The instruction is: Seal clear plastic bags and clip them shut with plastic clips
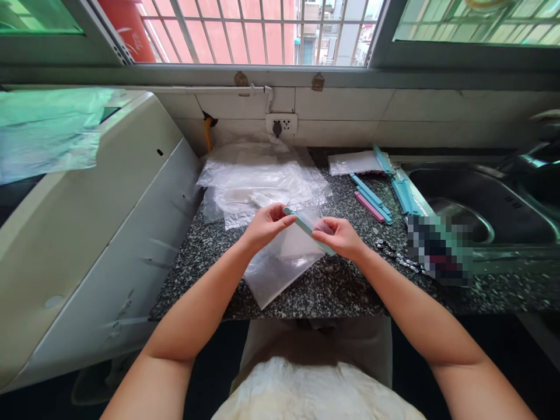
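Between my hands a teal bag sealing clip (303, 225) slants down to the right, above the counter. My left hand (270, 224) is closed on its upper left end, thumb on top. Farther along, my right hand (338, 235) pinches the clip near its lower right end. A clear plastic bag (280, 274) hangs or lies below the clip; whether the clip grips it I cannot tell. Behind my hands lies a loose heap of clear plastic bags (262, 175). Several teal clips (371, 195) and a pink clip (368, 207) lie to the right.
A steel sink (494, 198) is set into the speckled counter (350, 291) at the right. More teal clips (405, 195) lie by its rim, near a blurred-out item (440, 251) and a dark chain (400, 256). A large pale appliance (100, 233) stands left. A wall socket (286, 123) is behind.
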Tool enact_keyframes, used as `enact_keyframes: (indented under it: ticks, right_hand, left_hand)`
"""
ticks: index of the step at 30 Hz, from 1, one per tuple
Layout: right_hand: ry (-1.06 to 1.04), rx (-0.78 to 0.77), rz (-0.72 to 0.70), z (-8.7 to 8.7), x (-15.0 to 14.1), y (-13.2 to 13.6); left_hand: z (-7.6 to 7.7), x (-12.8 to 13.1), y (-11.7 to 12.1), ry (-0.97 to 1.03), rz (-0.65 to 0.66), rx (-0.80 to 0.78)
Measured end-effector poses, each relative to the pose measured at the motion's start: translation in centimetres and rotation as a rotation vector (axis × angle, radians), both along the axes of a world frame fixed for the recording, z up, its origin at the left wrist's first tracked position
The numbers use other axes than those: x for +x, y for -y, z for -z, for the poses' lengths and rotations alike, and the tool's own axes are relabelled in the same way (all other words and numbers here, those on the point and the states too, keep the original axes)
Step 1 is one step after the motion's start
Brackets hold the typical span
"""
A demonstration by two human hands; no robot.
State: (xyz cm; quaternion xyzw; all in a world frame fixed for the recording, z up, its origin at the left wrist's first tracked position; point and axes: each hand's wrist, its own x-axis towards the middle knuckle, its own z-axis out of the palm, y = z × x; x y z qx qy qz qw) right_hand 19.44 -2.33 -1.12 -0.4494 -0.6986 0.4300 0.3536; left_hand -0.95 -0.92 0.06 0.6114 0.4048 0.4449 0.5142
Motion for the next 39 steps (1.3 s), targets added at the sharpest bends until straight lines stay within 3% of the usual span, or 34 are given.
enact_keyframes:
  ticks: [5, 11, 19, 32, 39]
  right_hand:
    - [-0.01, 0.013, 0.049, -0.7, 0.6, 0.0]
    - [-0.022, 0.008, 0.088, -1.0, 0.7, 0.0]
    - [-0.198, -0.014, 0.201, -1.2, 1.9, -0.8]
    - [-0.21, 0.043, 0.272, -1.9, 2.8, -1.3]
    - [-0.34, -0.02, 0.316, -2.1, 3.2, -1.4]
  left_hand:
    - [0.2, -0.2, -0.2, -0.192, 0.087, 0.012]
    - [0.7, -0.1, -0.3, -0.217, 0.086, 0.053]
    - [0.4, -0.6, -0.4, -0.321, 0.176, 0.034]
    - [0.0, -0.9, -0.5, -0.365, 0.175, -0.025]
    - [-0.2, -1.7, -0.9, -0.416, 0.169, -0.056]
